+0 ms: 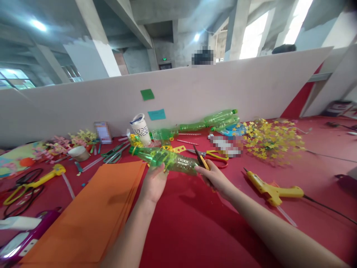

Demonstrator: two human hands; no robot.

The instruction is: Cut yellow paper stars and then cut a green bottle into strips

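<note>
A green plastic bottle [178,163] lies sideways in the air above the table, its capped neck pointing left. My left hand [156,182] is closed around its underside near the neck end. At the bottle's right end, my right hand [215,176] grips a slim black-and-yellow utility knife [201,158], tip upward; the thumb seems to touch the bottle. Whether the blade is out cannot be made out. Just behind this hand lie red-and-yellow-handled scissors [214,153]. Yellow star-patterned strips [178,149] are partly hidden behind the bottle.
Orange sheets [92,212] lie at left, near a yellow glue gun [47,178] and a purple power strip [30,236]. Another yellow glue gun [275,189] with its cord is at right. Behind stand a white cup [140,130], green bottles [220,120] and yellow star decorations [269,143], before a white partition [195,89].
</note>
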